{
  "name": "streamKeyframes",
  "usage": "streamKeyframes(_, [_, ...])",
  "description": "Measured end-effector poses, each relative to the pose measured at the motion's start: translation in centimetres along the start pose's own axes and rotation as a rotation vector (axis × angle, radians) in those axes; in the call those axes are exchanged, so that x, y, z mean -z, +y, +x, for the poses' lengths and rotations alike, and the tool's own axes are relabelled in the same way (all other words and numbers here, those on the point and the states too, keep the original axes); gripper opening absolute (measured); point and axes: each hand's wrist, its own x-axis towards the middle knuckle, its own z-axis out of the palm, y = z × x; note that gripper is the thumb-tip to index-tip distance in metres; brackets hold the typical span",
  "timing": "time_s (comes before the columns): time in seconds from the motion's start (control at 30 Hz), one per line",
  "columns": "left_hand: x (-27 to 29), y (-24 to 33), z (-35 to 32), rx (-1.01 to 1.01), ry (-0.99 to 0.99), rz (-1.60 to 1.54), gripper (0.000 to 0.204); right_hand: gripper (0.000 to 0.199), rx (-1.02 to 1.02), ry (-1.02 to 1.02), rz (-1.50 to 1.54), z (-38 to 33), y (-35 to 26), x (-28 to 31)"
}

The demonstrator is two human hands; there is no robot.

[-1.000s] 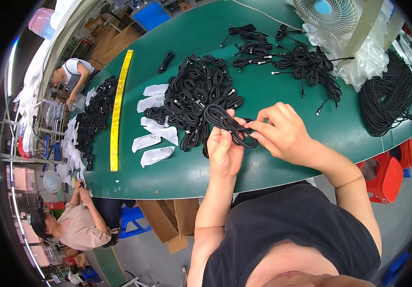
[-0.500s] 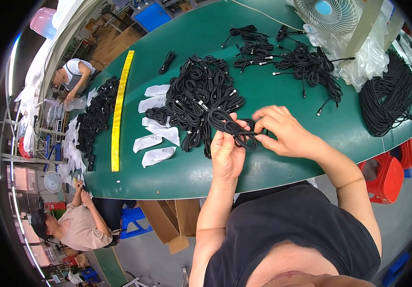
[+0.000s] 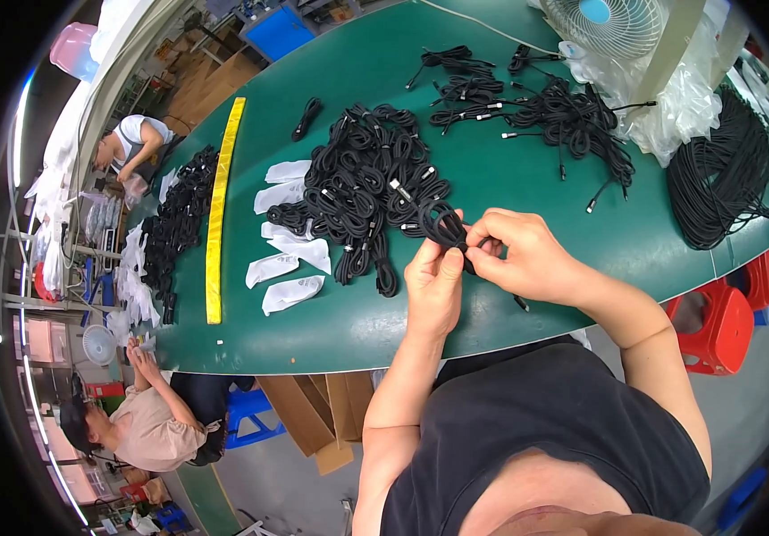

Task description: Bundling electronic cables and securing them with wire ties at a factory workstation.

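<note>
Holding: our left hand point(image 3: 434, 279) and right hand point(image 3: 516, 256) both pinch a coiled black cable point(image 3: 442, 223) above the green table point(image 3: 509, 179).
Handling: we judge it light, floppy (grip the bundled middle).

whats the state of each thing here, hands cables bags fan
left hand: closed on the coiled black cable
right hand: pinching the same coil, at its near end
cable pile: coiled bundles heaped on the green table
loose cables: uncoiled, tangled
white bags: lying flat, apart from one another
fan: cannot tell whether it runs
</note>
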Motion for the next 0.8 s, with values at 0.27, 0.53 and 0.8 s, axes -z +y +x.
streamKeyframes(0.27, [0.0, 0.1, 0.5, 0.076, 0.153, -0.119, 0.033, 0.024, 0.014, 0.089, 0.086, 0.5, 0.1, 0.4])
streamKeyframes(0.53, [0.6, 0.3, 0.6, 0.053, 0.303, -0.148, 0.032, 0.021, 0.147, 0.022, -0.323, -1.9, 0.2, 1.0])
streamKeyframes(0.8, [0.8, 0.4, 0.7, 0.010, 0.337, -0.120, 0.032, 0.027, 0.131, -0.053, -0.368, -3.0, 1.5, 1.0])
